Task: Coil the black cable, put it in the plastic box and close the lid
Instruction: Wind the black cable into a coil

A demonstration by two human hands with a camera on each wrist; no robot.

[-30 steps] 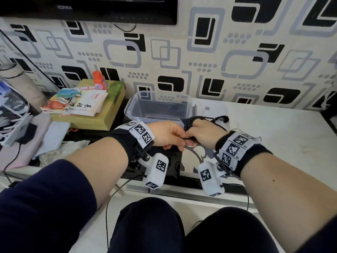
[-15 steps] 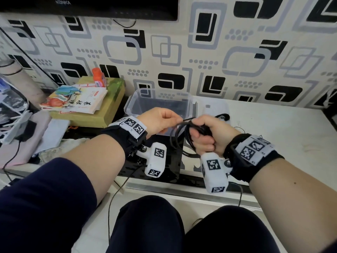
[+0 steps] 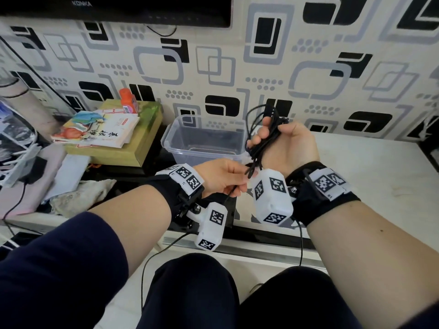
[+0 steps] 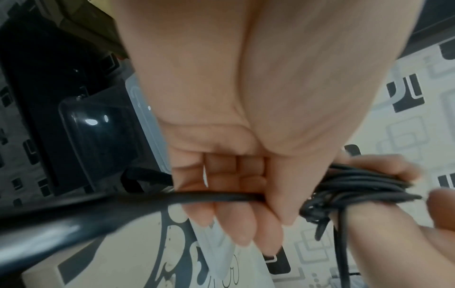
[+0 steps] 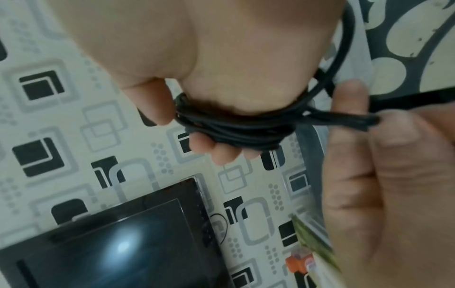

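Note:
The black cable (image 3: pixel 260 150) is wound into a bundle of several loops. My right hand (image 3: pixel 273 132) grips that bundle, palm turned towards me, raised just in front of the right end of the clear plastic box (image 3: pixel 206 154). The box stands open with nothing in it. My left hand (image 3: pixel 242 184), lower and to the left, pinches a loose stretch of the cable below the bundle. In the right wrist view the coil (image 5: pixel 234 132) crosses my right fingers (image 5: pixel 221 154). In the left wrist view one strand (image 4: pixel 209 196) runs through my left hand (image 4: pixel 234 175). I cannot see the lid.
A stack of books (image 3: pixel 107 134) on a yellow-green box and an orange bottle (image 3: pixel 128 100) sit left of the plastic box. A television (image 3: pixel 118 8) hangs on the patterned wall. The white tabletop (image 3: pixel 380 176) stretches to the right. Cloths and clutter lie at far left.
My right hand has risen and turned palm-up with the coil, from the table edge to beside the box. My left hand has dropped lower, still holding the cable.

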